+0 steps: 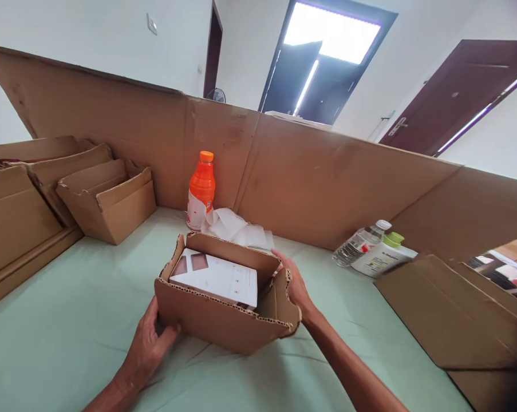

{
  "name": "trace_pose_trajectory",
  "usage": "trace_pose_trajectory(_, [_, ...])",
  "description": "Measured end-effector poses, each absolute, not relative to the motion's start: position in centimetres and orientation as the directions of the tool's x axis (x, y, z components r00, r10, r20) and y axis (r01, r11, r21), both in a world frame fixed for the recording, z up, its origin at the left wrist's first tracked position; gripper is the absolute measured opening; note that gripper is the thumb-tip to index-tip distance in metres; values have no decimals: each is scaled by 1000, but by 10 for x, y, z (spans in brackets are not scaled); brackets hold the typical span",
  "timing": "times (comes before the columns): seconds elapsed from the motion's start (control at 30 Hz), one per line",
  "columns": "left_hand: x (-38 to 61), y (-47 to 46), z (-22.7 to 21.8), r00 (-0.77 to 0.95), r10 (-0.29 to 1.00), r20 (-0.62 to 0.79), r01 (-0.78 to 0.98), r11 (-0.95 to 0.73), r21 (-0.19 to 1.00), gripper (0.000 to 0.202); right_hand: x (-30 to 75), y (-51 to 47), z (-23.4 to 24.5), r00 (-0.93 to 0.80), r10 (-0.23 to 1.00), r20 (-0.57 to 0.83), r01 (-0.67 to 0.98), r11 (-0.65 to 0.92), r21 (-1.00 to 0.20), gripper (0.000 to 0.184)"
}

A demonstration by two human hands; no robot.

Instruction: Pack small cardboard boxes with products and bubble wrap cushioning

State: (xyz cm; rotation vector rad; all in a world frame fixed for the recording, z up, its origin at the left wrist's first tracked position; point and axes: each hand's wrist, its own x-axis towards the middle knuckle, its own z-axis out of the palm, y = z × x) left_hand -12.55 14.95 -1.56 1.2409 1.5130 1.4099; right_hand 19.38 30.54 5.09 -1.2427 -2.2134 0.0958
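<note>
A small open cardboard box (217, 320) sits on the pale green table cover (60, 309). Inside it lies a white flat carton (217, 279) with two brown squares printed on it. My left hand (149, 346) grips the box's near left corner, thumb against the front wall. My right hand (295, 283) holds the box's right side, fingers curled over the far right edge. Just behind the box lie crumpled white bubble wrap (236, 229) and an upright orange bottle (201, 190).
Several empty cardboard boxes (107, 200) are stacked at the left. A tall cardboard wall (310, 177) rings the table. A clear bottle (361, 243) and a white bottle with a green cap (382, 254) lie at the right beside a flat cardboard sheet (447, 312).
</note>
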Motion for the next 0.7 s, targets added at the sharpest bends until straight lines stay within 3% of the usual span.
trace_pose_trajectory(0.17, [-129, 153, -33, -304, 949, 83, 173, -30, 984, 44, 121, 399, 71, -639, 733, 234, 762, 645, 60, 28])
trace_pose_trajectory(0.27, [-130, 152, -35, -301, 949, 94, 182, -39, 982, 43, 98, 415, 85, -656, 711, 253, 746, 661, 80, 36])
trace_pose_trajectory(0.37, [-129, 152, -31, -285, 953, 102, 168, -55, 984, 46, 119, 393, 103, -592, 723, 356, 792, 603, 94, 32])
trace_pose_trajectory(0.53, [-130, 152, -18, -266, 959, 96, 188, -47, 981, 52, 211, 291, 115, -592, 556, 584, 762, 623, 178, 19])
trace_pose_trajectory(0.7, [-137, 150, -7, -270, 961, 56, 294, 27, 955, 56, 257, 171, 79, -597, 611, 519, 754, 649, 103, 22])
